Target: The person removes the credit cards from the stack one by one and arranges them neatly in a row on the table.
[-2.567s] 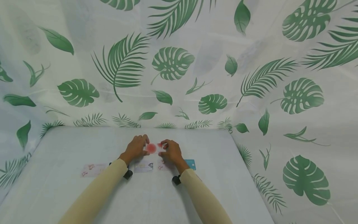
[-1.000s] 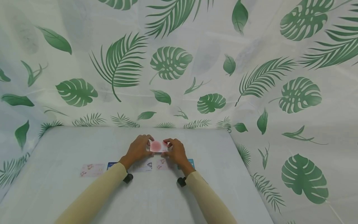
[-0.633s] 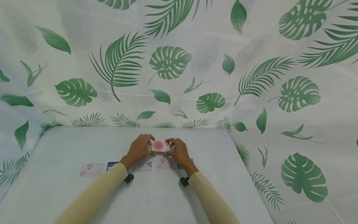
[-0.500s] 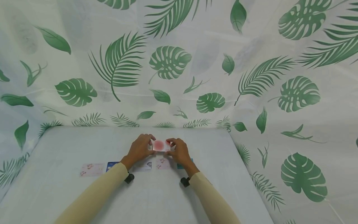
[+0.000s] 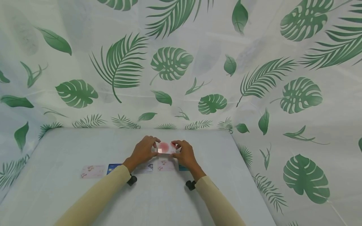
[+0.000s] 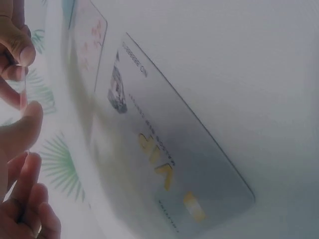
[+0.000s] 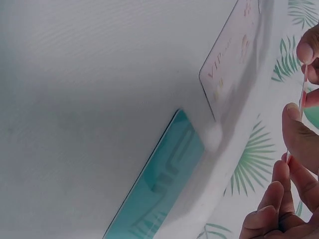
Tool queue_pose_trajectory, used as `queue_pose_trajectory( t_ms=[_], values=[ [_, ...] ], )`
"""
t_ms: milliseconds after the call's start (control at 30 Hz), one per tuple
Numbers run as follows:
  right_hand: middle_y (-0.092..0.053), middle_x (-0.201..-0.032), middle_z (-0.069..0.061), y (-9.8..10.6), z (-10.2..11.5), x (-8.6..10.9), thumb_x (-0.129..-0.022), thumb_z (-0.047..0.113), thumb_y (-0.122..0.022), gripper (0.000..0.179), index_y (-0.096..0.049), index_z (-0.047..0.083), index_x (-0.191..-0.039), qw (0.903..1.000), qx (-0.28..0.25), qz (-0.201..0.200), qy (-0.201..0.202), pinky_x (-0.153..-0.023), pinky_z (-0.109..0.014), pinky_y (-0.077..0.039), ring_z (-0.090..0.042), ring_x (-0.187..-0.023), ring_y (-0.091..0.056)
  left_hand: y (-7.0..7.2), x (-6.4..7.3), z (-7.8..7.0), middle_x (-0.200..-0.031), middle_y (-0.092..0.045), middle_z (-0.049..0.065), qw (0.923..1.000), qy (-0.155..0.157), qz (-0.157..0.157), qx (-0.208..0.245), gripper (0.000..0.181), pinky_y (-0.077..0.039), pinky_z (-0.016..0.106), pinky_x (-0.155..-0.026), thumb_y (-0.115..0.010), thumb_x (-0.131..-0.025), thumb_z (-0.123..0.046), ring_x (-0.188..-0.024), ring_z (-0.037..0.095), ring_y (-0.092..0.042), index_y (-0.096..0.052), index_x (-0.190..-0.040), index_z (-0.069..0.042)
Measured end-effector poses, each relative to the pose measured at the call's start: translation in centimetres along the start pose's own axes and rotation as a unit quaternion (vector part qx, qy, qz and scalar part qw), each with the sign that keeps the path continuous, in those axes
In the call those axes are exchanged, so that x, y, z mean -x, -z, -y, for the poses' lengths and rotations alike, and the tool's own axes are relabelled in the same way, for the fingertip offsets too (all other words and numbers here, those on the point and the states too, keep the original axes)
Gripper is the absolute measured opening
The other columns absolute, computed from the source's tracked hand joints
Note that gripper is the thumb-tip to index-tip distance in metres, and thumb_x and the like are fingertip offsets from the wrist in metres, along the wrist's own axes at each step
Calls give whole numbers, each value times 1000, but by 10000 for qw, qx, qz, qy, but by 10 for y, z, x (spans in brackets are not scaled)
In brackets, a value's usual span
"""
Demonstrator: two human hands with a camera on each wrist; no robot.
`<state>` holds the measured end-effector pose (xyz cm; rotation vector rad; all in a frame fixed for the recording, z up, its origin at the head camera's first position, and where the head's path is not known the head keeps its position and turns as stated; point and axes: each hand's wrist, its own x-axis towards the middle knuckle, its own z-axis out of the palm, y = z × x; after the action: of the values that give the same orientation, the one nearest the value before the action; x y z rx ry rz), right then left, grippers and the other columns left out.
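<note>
A white card with a pink-red round patch [image 5: 164, 147] is pinched at its two short ends, raised over the table. My left hand [image 5: 144, 149] grips its left end between thumb and fingers. On the right end, my right hand [image 5: 185, 154] pinches it the same way. Both wrist views show the card edge-on as a thin line between the fingertips. Below the hands, a silver-grey VIP card [image 6: 164, 144] lies flat, part of it hidden by my left arm in the head view. A teal card [image 7: 157, 181] lies under my right wrist.
In the same row lie a pale pink flowered card [image 5: 92, 171] at the left, a blue card [image 5: 113, 168] partly under the left sleeve, and another pink flowered card [image 5: 166, 165]. A leaf-printed curtain [image 5: 172, 106] rises behind the white table [image 5: 158, 197].
The card was low between both hands and has been lifted and tilted toward the camera. Both hands have since drifted slightly right with it, and the right arm covers more of the teal card.
</note>
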<state>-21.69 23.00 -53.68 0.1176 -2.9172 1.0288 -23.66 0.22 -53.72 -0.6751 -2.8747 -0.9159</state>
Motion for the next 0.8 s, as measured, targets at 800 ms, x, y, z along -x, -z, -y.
queue_pose_trajectory(
  t_ms=[800],
  values=[
    [-66, -103, -3, 25, -14, 15, -81, 12, -93, 59, -72, 18, -136, 9998, -34, -162, 127, -80, -32, -47, -20, -90, -53, -9, -3, -20, -98, -67, 0, 9985, -417, -342, -54, 51, -52, 30, -80, -94, -83, -23, -97, 16, -53, -73, -128, -16]
  ],
)
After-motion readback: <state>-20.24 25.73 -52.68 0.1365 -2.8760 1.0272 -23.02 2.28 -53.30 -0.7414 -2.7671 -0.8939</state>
